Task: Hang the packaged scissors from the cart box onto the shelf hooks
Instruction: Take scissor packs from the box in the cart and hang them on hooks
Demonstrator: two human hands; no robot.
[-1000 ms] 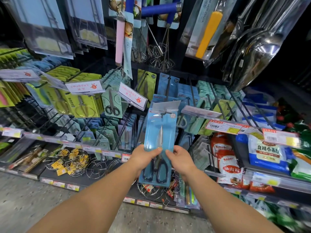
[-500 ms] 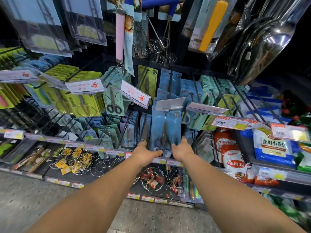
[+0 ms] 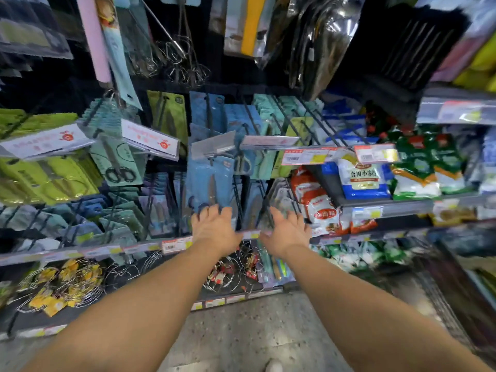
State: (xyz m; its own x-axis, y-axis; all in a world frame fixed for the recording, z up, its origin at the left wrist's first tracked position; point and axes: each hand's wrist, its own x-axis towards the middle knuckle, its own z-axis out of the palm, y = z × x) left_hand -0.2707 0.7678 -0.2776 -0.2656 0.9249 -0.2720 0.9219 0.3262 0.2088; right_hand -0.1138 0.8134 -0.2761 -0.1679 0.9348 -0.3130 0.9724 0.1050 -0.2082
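A blue packaged pair of scissors hangs on a black shelf hook in the middle of the display, under a grey price tag. My left hand is just below the pack with its fingers spread, the fingertips at the pack's lower edge. My right hand is to the right of it, fingers straight, holding nothing and apart from the pack. More blue scissor packs hang behind on the same hook.
Green scissor packs and teal ones hang on hooks to the left. Whisks hang above. Food bags fill shelves on the right. Wire racks lie on the bottom shelf. A cart's edge shows at lower right.
The blue pack went from my two hands onto the hook. Both hands have let go and opened below it. The view has swung to the right.
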